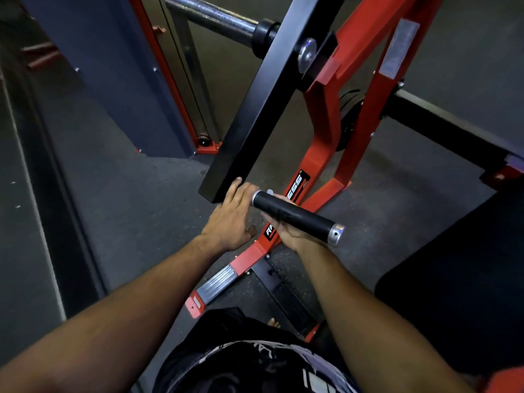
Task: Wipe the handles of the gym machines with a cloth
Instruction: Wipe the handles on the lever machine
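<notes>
A black rubber handle [295,215] with silver end caps sticks out from the lower end of a black lever arm [255,109] of a red-framed machine [326,123]. My right hand [286,235] is under the handle, palm up. Its fingers wrap round the far side of the handle, and one fingertip shows above it. My left hand [229,219] lies flat with fingers stretched out, touching the lever arm's end beside the handle's left cap. No cloth shows in either hand.
A chrome weight sleeve [209,17] juts out at the top. A blue-grey panel [113,66] with a red upright stands to the left. A ridged foot plate [217,282] lies on the dark floor below. A black pad [453,265] fills the right side.
</notes>
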A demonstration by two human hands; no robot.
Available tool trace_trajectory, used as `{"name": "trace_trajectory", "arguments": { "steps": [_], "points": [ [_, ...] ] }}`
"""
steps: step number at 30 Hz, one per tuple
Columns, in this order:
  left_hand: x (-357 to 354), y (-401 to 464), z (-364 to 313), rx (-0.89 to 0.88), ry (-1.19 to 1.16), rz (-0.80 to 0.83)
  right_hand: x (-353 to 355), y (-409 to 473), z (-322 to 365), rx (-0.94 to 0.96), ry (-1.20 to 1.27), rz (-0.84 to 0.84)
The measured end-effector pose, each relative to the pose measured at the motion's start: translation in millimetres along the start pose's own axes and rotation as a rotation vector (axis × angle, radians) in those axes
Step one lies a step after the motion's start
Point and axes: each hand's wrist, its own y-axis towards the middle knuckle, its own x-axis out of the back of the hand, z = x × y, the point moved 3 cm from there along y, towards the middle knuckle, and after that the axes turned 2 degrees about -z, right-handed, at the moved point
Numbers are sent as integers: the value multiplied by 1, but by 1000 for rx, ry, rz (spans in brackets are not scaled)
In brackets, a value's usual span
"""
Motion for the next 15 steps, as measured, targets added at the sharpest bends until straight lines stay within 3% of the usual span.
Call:
{"name": "trace_trajectory", "arguments": {
  "steps": [4, 12, 15],
  "points": [
    [-2, -1, 1, 7, 4, 5, -2, -11, -3, 15, 15, 6],
    [2, -4, 0, 55, -3, 23, 53, -50, -4, 53, 321, -160],
    [0, -3, 2, 68, 2, 23, 69, -60, 2, 79, 303, -220]
  ]
}}
